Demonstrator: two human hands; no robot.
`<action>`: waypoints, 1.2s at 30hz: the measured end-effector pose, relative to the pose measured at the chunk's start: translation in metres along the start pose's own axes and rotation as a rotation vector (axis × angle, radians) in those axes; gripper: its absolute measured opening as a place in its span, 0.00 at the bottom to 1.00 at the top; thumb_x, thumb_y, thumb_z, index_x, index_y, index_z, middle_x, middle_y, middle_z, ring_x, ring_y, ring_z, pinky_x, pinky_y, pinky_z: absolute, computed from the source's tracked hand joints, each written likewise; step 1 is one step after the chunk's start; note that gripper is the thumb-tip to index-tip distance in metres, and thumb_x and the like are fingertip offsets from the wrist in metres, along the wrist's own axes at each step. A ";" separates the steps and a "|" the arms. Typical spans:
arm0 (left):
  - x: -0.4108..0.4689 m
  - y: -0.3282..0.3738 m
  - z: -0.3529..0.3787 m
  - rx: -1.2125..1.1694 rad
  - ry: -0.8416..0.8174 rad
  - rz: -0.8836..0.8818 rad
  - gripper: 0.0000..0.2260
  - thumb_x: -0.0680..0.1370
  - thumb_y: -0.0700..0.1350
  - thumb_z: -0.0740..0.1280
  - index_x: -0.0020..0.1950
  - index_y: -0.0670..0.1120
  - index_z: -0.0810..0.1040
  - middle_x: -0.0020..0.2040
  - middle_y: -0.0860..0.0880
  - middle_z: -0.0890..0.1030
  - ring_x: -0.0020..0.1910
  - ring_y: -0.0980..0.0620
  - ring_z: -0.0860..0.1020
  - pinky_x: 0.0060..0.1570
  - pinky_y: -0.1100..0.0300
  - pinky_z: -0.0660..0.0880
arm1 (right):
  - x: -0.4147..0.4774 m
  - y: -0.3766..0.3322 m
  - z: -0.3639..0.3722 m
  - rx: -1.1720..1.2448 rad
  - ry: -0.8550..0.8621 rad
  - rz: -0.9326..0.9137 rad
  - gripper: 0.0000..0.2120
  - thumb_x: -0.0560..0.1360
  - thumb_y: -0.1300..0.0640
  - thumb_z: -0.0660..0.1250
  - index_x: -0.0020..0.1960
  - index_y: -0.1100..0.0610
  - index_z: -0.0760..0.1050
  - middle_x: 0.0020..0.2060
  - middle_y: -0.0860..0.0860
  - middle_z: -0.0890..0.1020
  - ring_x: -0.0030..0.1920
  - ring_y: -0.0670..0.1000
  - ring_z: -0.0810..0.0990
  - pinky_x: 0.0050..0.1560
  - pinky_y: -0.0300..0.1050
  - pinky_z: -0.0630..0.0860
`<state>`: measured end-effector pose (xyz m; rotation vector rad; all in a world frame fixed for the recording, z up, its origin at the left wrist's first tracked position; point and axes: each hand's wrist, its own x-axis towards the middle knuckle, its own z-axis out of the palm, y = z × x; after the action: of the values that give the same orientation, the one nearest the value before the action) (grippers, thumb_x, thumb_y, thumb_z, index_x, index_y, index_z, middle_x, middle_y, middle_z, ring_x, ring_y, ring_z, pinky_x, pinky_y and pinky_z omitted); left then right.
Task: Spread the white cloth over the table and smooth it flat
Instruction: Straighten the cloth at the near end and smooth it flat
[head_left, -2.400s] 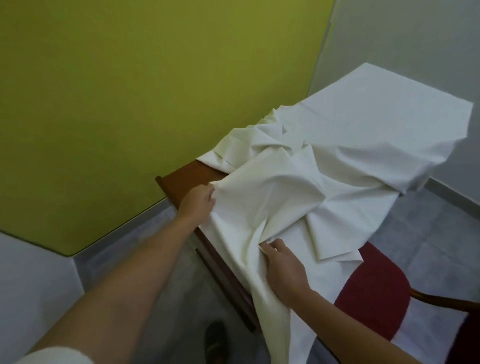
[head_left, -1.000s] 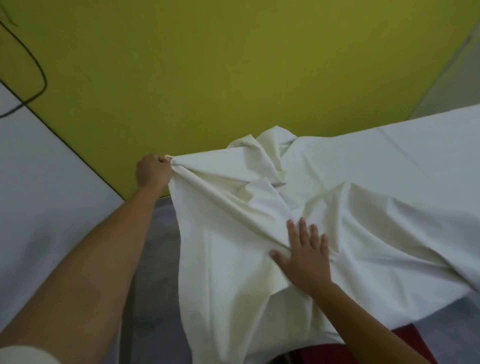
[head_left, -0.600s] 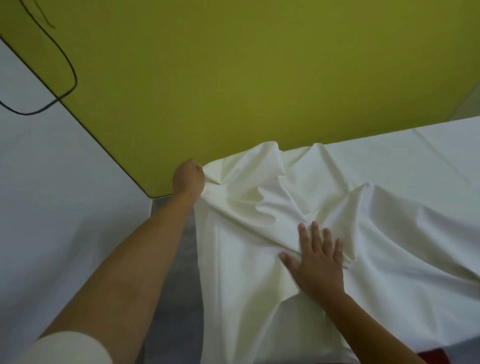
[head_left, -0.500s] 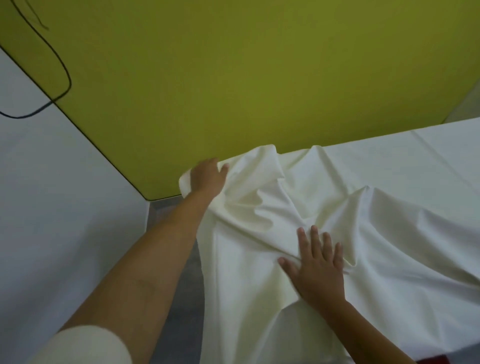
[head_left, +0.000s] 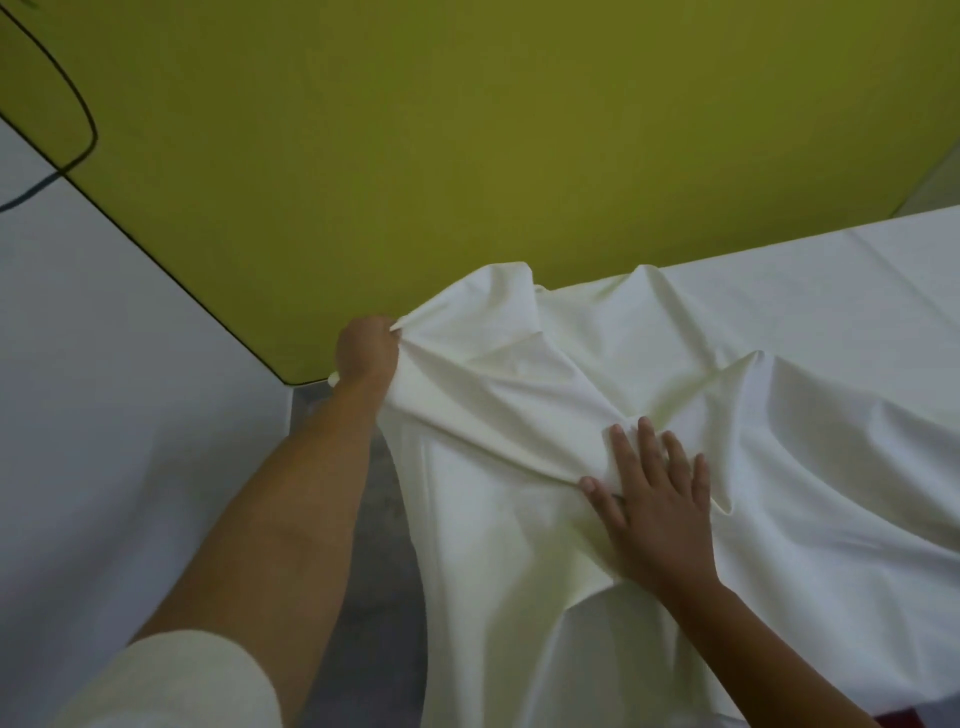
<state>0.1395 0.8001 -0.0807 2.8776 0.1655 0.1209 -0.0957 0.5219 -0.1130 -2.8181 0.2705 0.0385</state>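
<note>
Well, white cloth (head_left: 675, 364) lay rumpled over the worktop beside the yellow-green wall (head_left: 415, 130), left grip (head_left: 366, 351) clenched round a fold at its far-left edge, right grip (head_left: 654, 509) open — palm flat, fingers (head_left: 648, 447) spread on the creases.

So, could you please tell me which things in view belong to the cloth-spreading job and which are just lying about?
Part of the job:
white cloth, bunched and creased
left hand, gripping the cloth's corner
right hand, pressing flat on the cloth

Just there:
yellow-green wall
black cable on the wall
grey floor
</note>
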 end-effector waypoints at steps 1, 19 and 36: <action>0.000 -0.011 -0.003 0.020 0.015 -0.009 0.12 0.80 0.43 0.63 0.51 0.35 0.79 0.50 0.35 0.81 0.49 0.37 0.78 0.45 0.50 0.73 | 0.001 -0.003 -0.002 -0.008 0.010 -0.010 0.36 0.73 0.29 0.37 0.77 0.44 0.46 0.78 0.49 0.48 0.77 0.53 0.44 0.74 0.55 0.36; -0.009 0.068 0.026 -0.250 -0.221 -0.094 0.30 0.80 0.60 0.56 0.75 0.41 0.61 0.72 0.41 0.68 0.71 0.41 0.66 0.67 0.48 0.65 | 0.008 -0.012 0.013 -0.082 -0.025 -0.013 0.34 0.75 0.32 0.40 0.77 0.45 0.52 0.77 0.49 0.54 0.77 0.54 0.48 0.74 0.54 0.37; -0.031 0.015 0.028 -0.139 -0.109 -0.138 0.17 0.78 0.35 0.54 0.65 0.41 0.71 0.62 0.39 0.76 0.60 0.38 0.74 0.54 0.50 0.71 | 0.013 0.010 -0.012 0.039 0.001 0.022 0.33 0.76 0.34 0.37 0.78 0.46 0.45 0.78 0.48 0.47 0.77 0.50 0.40 0.74 0.54 0.35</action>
<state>0.1127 0.7754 -0.1058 2.7163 0.3210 -0.0485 -0.0848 0.5068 -0.1052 -2.7769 0.2993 0.0369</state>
